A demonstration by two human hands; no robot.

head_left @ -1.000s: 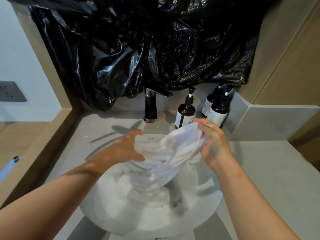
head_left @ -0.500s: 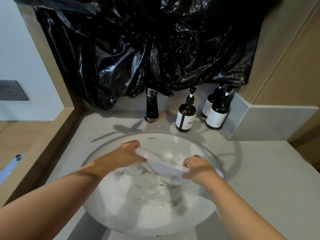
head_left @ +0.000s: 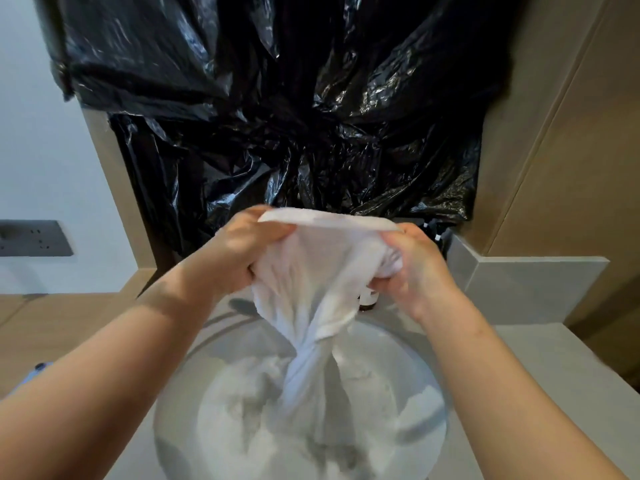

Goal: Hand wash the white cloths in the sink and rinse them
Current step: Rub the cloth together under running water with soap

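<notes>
Gripping white cloth in left hand and right hand, fingers curled tight around it, above sink.

2 hands, 1 held cloth, 1 sink, 1 black plastic sheet

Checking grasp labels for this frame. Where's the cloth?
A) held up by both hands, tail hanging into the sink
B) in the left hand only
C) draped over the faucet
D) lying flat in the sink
A: the left hand and right hand each grip the top of the cloth above the sink, and its twisted lower end hangs down into the basin.
</notes>
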